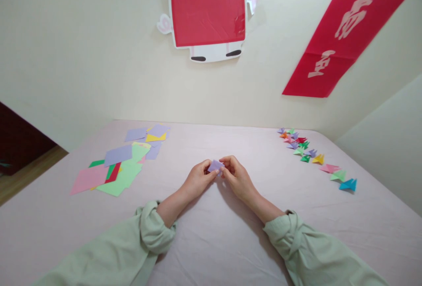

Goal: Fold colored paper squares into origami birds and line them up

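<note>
Small folded lilac paper piece (215, 165) pinched between both hands, held just above the pale pink cloth-covered table (211, 233). Left hand (198, 179) fingers clamped on its left edge, thumb on top; right hand (238, 177) fingers clamped on its right edge, fingertips curled over it. Both wrists near the table, light green rolled-up sleeves (154, 229) behind. Well left of the fingers: loose pile of flat coloured paper squares (120, 163), pink, green, lilac, yellow, red. Well right of the fingers: a row of small folded paper shapes in mixed colours (313, 156), running away toward the cream wall (99, 57). Red banner (343, 31) hangs on that wall.
</note>
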A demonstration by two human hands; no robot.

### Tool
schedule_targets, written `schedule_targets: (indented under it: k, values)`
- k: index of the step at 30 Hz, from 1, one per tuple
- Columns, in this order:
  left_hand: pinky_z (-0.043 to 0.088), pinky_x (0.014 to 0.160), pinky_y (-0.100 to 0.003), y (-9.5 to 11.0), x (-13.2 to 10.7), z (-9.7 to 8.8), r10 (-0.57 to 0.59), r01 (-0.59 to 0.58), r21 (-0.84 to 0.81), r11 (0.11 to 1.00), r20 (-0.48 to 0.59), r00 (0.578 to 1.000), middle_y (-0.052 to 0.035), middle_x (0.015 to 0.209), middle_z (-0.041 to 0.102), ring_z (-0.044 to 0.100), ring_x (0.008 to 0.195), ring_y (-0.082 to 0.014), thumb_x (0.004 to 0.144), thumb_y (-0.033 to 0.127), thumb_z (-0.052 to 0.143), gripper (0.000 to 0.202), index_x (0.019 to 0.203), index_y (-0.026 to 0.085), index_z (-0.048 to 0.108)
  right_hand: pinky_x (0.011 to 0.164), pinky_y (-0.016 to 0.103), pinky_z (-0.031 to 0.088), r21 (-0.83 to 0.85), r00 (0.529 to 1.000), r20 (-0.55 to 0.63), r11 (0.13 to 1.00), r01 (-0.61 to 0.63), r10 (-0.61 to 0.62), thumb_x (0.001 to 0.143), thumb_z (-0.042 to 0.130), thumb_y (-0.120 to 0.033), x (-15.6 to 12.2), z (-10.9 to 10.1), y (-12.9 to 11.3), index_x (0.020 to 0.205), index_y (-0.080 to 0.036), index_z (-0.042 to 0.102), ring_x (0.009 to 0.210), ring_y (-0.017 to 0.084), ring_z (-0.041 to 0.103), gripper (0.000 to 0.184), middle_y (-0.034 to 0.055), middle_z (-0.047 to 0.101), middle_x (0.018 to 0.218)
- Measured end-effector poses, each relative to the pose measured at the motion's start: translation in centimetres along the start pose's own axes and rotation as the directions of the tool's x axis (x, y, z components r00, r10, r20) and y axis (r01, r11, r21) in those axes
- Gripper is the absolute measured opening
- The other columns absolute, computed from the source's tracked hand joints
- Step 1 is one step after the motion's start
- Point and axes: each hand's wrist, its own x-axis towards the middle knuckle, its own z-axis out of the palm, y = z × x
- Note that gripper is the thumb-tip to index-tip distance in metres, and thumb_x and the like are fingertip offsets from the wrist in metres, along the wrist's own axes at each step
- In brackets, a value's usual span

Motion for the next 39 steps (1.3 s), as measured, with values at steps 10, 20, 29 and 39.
schedule_targets:
  k: [10,20,29,39]
  values:
    - [0.039,0.054,-0.021,0.3,0.1,-0.2,-0.082,0.083,-0.084,0.993,0.021,0.996,0.0038,0.064,0.053,0.049,0.057,-0.0099,0.074,0.036,0.062,0.023,0.078,0.015,0.054,0.063,0.026,0.045,0.079,0.999,0.024,0.997,-0.026,0.024,0.086,0.052,-0.03,0.1,0.1,0.2,0.099,-0.019,0.054,0.067,0.013,0.057,0.017,-0.001,0.059,0.08]
    - [0.043,0.054,-0.022,0.5,0.1,-0.1,-0.098,0.111,-0.143,0.984,0.092,0.991,-0.0015,0.072,0.064,0.055,0.058,-0.0102,0.074,0.034,0.064,0.024,0.086,0.013,0.06,0.06,0.026,0.044,0.23,0.993,-0.021,0.967,-0.107,0.115,0.081,0.059,-0.04,0.5,0.1,-0.5,0.077,-0.019,0.051,0.06,0.012,0.055,0.023,-0.002,0.059,0.066]
    - [0.042,0.048,-0.019,-0.3,0.2,0.0,-0.124,0.141,-0.179,0.974,0.103,0.987,0.0008,0.061,0.058,0.052,0.049,-0.0078,0.075,0.039,0.064,0.027,0.074,0.014,0.056,0.059,0.024,0.042,0.185,0.991,-0.021,0.974,-0.128,0.134,0.084,0.056,-0.04,0.5,0.0,-0.5,0.076,-0.018,0.052,0.058,0.011,0.053,0.024,-0.0018,0.059,0.067]
    - [0.039,0.044,-0.018,0.3,0.0,-0.2,-0.179,0.192,-0.1,0.976,0.13,0.975,-0.0004,0.064,0.061,0.053,0.047,-0.0072,0.078,0.034,0.06,0.021,0.076,0.014,0.054,0.055,0.023,0.039,-0.005,0.993,-0.053,0.994,-0.106,0.106,0.085,0.051,-0.04,0.7,-0.3,-0.2,0.074,-0.019,0.05,0.056,0.012,0.05,0.023,-0.0035,0.053,0.064]
